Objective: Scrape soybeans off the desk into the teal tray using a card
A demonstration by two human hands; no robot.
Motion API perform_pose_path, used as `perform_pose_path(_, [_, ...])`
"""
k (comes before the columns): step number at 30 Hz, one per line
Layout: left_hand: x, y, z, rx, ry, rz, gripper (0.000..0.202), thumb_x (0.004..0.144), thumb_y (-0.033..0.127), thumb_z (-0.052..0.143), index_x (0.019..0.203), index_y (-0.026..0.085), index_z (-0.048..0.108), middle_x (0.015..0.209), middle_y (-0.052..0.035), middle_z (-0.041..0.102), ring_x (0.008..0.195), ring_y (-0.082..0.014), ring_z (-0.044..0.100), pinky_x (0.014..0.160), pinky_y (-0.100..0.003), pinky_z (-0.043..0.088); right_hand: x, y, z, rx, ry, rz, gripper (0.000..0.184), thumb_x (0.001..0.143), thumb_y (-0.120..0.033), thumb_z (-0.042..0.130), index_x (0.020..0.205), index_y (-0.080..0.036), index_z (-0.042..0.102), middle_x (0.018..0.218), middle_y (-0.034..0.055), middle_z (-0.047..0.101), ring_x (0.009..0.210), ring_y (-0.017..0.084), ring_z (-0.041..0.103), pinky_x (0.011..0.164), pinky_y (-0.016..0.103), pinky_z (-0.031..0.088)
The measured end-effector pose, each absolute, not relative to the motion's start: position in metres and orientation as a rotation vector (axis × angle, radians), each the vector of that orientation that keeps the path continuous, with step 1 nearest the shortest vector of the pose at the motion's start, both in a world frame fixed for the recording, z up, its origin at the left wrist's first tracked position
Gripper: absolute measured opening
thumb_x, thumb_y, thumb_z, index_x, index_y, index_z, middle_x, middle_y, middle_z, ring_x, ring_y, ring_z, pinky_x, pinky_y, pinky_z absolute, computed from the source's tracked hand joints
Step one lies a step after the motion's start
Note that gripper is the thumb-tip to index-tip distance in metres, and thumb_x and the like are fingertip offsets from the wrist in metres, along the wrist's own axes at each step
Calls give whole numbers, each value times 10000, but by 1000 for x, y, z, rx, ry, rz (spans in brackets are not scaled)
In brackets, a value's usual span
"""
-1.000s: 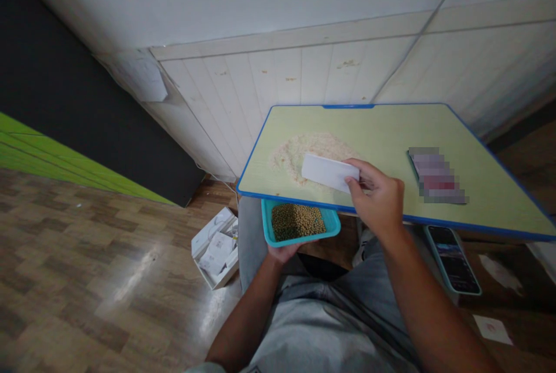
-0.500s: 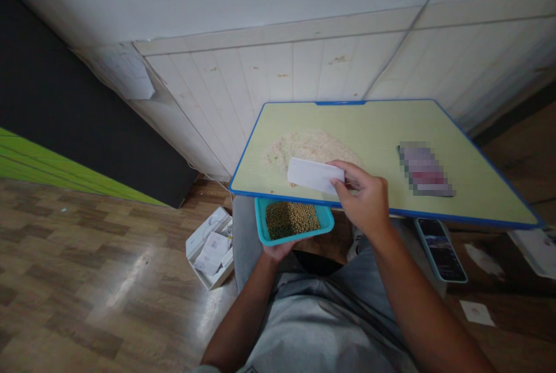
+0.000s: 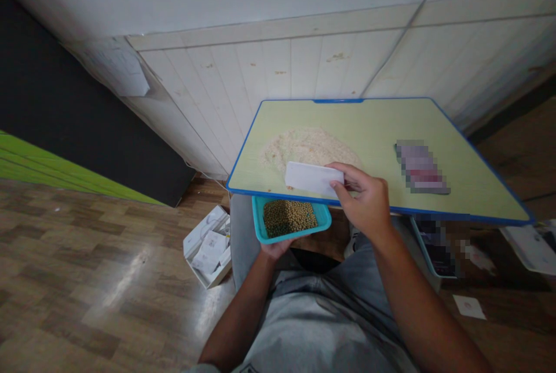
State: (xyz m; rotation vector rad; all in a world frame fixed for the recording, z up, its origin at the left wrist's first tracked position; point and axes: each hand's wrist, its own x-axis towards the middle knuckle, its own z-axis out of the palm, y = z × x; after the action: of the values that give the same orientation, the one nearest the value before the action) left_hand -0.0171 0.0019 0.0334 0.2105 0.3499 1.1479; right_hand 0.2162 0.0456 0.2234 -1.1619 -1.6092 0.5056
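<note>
My left hand [image 3: 277, 247] grips a turquoise plastic tub [image 3: 257, 222] from below, its fingers mostly hidden underneath. Green and tan beans [image 3: 297, 215] fill the tub, which sits just under the front edge of a yellow-green folding table [image 3: 382, 121] with a blue rim. Between the thumb and fingers of my right hand [image 3: 362, 196] is a white rectangular card [image 3: 310, 178], held with its long edge low over the tabletop near that front edge. Behind the card spreads a thin heap of pale grains [image 3: 310, 144], with a few bean-like bits at its near side.
A blurred-out flat item [image 3: 421, 167] lies on the table's right side. Below the table on the right is a partly blurred phone [image 3: 434, 245]. An open white box with papers [image 3: 211, 251] stands on the wooden floor at left. A panelled wall [image 3: 243, 72] rises behind the table.
The card in my right hand has moved slightly toward the table's front edge. My left hand keeps the tub in place; the whole view has shifted slightly.
</note>
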Motion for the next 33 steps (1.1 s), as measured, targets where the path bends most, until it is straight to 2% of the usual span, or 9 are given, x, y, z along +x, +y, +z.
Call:
perform_pose_path(3, [-20,4,22,227,320,1132,656,1117,711,377,1464,340,792,1851,-65,442,1754,-523,201,1290,-929,130,218,45,223,-1148,-1611,512,322,918,-243,690,1180,-236,876,1114,55,916,882,256,883,791,388,728])
perform_pose_path(8, [-20,4,15,251,290,1134,686,1120,726,333,1501,354,766,1876,-49,394,1776,-488,139,1327,-880,68,219,44,220,-1150,-1599,508,318,923,-238,696,1187,-235,873,1106,53,915,880,255,884,781,381,724])
perform_pose_path(12, [-22,5,13,276,272,1118,707,1117,745,302,1528,372,740,1895,-35,352,1782,-493,74,1314,-889,42,219,42,220,-1159,-1563,511,311,925,-242,706,1190,-236,869,1108,55,914,892,259,885,793,386,730])
perform_pose_path(15, [-22,7,14,290,262,1111,708,1119,737,288,1556,376,712,1896,-24,353,1782,-493,59,1311,-882,55,217,40,221,-1148,-1554,521,309,925,-235,711,1191,-235,867,1097,50,914,885,251,884,793,376,733])
perform_pose_path(19, [-22,8,17,297,264,1101,707,1135,714,277,1554,354,718,1854,-48,441,1766,-514,128,1304,-892,71,211,35,222,-1133,-1627,531,314,945,-226,686,1202,-241,868,1076,36,916,835,231,877,786,366,732])
perform_pose_path(25, [-19,6,23,273,309,1115,691,1136,698,307,1520,333,749,1823,-72,490,1764,-526,130,1290,-917,121,207,30,222,-1201,-1666,468,354,945,-233,674,1241,-256,866,1055,36,919,831,252,884,799,392,739])
perform_pose_path(33, [-20,4,20,242,317,1142,745,1127,739,253,1581,357,704,1849,-51,447,1769,-522,121,1288,-920,168,229,35,218,-1309,-1550,411,355,911,-273,712,1226,-234,873,1041,59,917,853,295,894,825,444,753])
